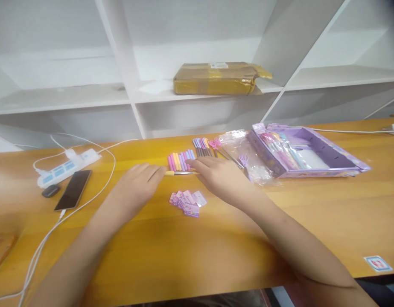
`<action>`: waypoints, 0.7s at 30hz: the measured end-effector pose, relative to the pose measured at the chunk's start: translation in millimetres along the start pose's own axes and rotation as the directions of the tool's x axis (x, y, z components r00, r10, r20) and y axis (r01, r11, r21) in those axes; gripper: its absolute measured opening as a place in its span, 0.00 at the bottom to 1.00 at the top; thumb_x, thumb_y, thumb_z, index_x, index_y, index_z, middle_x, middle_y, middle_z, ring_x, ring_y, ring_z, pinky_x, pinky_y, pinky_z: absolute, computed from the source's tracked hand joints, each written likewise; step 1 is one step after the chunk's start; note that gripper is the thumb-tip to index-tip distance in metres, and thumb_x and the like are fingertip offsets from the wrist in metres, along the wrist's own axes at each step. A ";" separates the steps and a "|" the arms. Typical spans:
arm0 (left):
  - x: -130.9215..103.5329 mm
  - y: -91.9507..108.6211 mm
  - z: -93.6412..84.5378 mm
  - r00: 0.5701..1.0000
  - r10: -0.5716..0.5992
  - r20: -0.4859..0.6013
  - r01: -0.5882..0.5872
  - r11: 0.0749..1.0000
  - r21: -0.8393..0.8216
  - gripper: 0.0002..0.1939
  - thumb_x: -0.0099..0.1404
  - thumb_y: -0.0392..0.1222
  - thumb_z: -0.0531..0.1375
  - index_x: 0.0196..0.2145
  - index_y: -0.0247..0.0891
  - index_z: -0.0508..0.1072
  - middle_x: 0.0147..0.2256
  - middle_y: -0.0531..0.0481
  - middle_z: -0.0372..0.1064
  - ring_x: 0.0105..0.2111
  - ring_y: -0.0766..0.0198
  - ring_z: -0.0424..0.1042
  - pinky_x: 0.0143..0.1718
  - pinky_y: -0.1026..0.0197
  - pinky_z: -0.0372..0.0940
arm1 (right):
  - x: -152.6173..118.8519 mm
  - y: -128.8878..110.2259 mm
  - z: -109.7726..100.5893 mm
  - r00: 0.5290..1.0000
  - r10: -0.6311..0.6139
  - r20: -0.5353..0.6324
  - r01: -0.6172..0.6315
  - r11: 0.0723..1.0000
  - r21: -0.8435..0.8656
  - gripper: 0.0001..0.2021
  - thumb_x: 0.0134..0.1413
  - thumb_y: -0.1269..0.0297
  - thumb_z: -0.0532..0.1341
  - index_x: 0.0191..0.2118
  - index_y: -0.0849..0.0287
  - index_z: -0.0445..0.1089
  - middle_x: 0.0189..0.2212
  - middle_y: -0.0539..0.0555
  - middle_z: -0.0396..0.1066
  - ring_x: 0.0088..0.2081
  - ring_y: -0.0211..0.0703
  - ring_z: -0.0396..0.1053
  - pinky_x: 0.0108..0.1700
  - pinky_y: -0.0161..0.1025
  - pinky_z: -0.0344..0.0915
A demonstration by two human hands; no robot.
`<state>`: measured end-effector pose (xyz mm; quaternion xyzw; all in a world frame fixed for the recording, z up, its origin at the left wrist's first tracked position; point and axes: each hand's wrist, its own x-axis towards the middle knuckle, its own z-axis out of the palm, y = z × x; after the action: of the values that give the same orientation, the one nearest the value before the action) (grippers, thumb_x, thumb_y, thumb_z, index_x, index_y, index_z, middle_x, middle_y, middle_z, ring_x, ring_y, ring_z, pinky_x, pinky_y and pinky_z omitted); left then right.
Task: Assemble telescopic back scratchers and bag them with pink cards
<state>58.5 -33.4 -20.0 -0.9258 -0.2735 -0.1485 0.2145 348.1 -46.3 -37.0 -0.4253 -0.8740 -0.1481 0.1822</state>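
A thin back scratcher [181, 173] with a yellow grip and a silver metal rod is stretched between both hands over the table. My left hand [141, 181] is closed round its yellow end. My right hand [216, 172] pinches the rod side, and its far end is hidden by the fingers. Just behind lies a row of pink, yellow, purple and blue handles [179, 160]. Farther back are several curved, dark-stemmed pieces [201, 146]. Pink claw-headed scratchers [217, 144] and a purple claw head [244, 160] lie by my right hand. Small printed cards [188, 203] form a loose pile in front.
On the right, a purple open box [325, 172] holds wrapped pieces, with crumpled clear plastic [264, 172] beside it. At left lie a power strip [68, 168], a phone [73, 190] and white cables. A taped parcel [214, 81] rests on the shelf behind.
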 end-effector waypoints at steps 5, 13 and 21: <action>-1.2 2.8 -1.9 0.995 -0.067 0.070 0.069 0.997 -0.029 0.17 0.75 0.28 0.50 0.57 0.32 0.69 0.44 0.38 0.76 0.42 0.49 0.74 0.41 0.50 0.69 | -2.5 5.7 -7.5 0.996 0.065 0.058 -0.063 0.998 -0.031 0.07 0.71 0.71 0.56 0.41 0.60 0.72 0.31 0.53 0.72 0.29 0.39 0.64 0.31 0.40 0.45; 0.6 5.2 -1.1 0.985 -0.152 0.081 0.148 0.988 0.049 0.11 0.79 0.36 0.51 0.50 0.36 0.72 0.38 0.42 0.75 0.36 0.52 0.74 0.32 0.54 0.63 | -1.9 3.0 -16.9 0.997 0.044 -0.059 -0.047 0.998 -0.046 0.09 0.72 0.72 0.56 0.44 0.58 0.74 0.38 0.54 0.76 0.34 0.41 0.67 0.33 0.40 0.52; 3.9 3.3 -5.9 0.978 -0.187 0.094 0.182 0.982 0.055 0.13 0.81 0.39 0.49 0.45 0.38 0.74 0.36 0.44 0.74 0.34 0.53 0.72 0.31 0.55 0.58 | -5.9 10.4 -20.9 0.997 0.056 -0.060 -0.060 0.997 -0.057 0.12 0.70 0.73 0.55 0.42 0.57 0.75 0.31 0.52 0.73 0.31 0.40 0.63 0.31 0.40 0.47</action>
<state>62.6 -37.0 -14.4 -0.8974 -0.3719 -0.1153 0.2073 363.8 -52.9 -19.9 -0.4513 -0.8509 -0.1808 0.1990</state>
